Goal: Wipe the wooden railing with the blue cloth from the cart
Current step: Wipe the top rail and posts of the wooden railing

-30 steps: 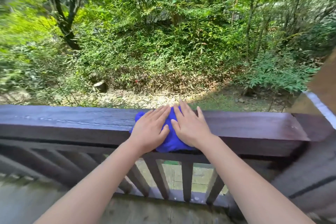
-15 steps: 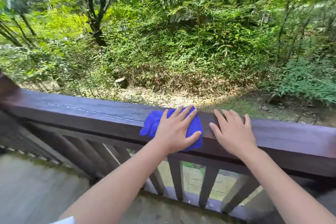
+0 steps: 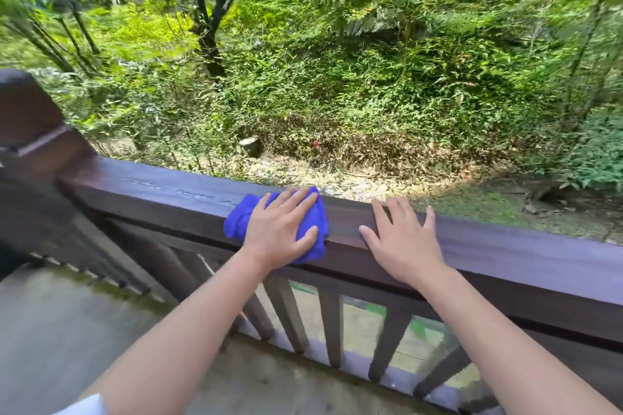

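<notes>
A dark brown wooden railing [image 3: 161, 195] runs from a corner post at the left across to the right edge. A bunched blue cloth [image 3: 237, 221] lies on its top rail near the middle. My left hand [image 3: 279, 229] presses flat on the cloth, fingers spread over it. My right hand [image 3: 399, 239] rests flat on the bare rail just to the right of the cloth, fingers apart, holding nothing. A wet streak shows on the rail to the left of the cloth.
A thick corner post [image 3: 27, 121] stands at the left end. Vertical balusters [image 3: 332, 327] fill the space below the rail. A grey deck floor [image 3: 60, 330] lies at the lower left. Beyond the railing is a slope of green bushes and trees.
The cloth under my left hand has slid left along the rail. My right hand came off the cloth and now sits apart on bare wood. The view turned left, revealing the corner post.
</notes>
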